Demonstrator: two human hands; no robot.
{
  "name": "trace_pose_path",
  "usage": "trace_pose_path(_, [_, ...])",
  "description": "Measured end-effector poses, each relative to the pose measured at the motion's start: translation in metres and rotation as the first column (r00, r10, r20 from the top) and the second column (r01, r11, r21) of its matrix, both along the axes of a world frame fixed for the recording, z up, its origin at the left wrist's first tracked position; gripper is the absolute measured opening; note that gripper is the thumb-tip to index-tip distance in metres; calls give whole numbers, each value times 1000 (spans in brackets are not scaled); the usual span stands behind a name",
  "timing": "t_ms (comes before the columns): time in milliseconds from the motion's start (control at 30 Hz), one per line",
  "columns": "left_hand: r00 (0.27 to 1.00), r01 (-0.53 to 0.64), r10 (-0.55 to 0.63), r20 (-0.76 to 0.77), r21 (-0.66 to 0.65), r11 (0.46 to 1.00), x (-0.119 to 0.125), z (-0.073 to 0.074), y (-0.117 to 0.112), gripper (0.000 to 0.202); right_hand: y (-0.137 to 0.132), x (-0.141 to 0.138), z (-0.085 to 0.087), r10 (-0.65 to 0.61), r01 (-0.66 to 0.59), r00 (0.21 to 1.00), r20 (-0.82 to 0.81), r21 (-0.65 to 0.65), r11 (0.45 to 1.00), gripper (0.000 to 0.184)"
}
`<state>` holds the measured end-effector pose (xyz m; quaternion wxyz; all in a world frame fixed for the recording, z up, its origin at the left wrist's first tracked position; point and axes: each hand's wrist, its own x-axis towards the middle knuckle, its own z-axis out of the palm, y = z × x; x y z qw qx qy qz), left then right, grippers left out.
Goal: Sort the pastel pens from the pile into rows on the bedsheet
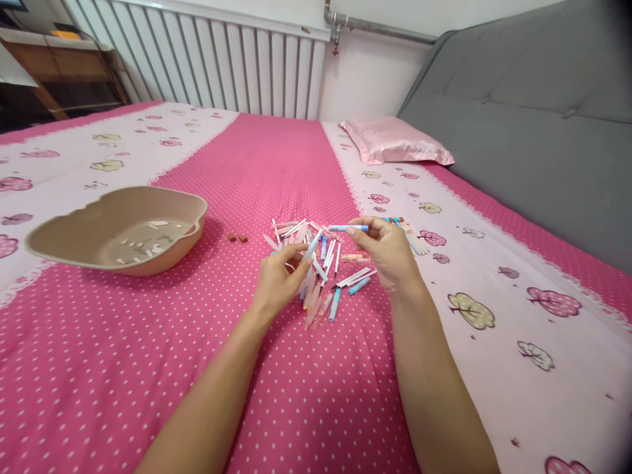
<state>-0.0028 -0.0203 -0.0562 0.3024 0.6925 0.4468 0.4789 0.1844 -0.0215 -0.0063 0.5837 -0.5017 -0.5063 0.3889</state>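
My left hand (276,280) pinches a pale blue pen part (312,245), tilted upward, between thumb and fingers. In my right hand (388,250) is a blue pen barrel (348,228), held almost level with one end pointing left. Both hands are over a loose pile of pen parts on the bed. White sticks with dark tips (353,279), a light blue tube (334,305) and pinkish see-through pieces (313,306) lie there. Beyond my right wrist, several orange and blue pens (413,238) lie side by side, partly hidden by that hand.
A beige basin (192,227) with small white and grey pieces inside stands on the left. Two small brown blocks (237,237) lie between it and the pile. A pink pillow (395,139) rests near the grey headboard (518,118). A white radiator (237,62) lines the far wall.
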Motion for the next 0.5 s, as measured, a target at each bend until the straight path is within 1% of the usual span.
trace_pose_path(133, [999,14,-13,-49,21,1000,1,2,-1,27,1,0,1,1,-4,983,-184,-13,1000,36])
trace_pose_path(200, [998,18,-17,-68,17,1000,1,3,-2,27,2,-1,1,12,-18,971,-239,-24,1000,36])
trace_pose_path(267, [997,24,-22,-78,25,999,1,4,-3,27,2,-2,1,24,-35,971,-239,-41,999,34])
trace_pose_path(367, [995,33,-28,-97,47,998,1,5,-3,26,1,-3,0,13,-25,982,-190,-64,998,33])
trace_pose_path(500, [993,26,-20,-112,57,998,1,4,-3,26,1,-2,0,4,-11,990,-140,-52,999,33])
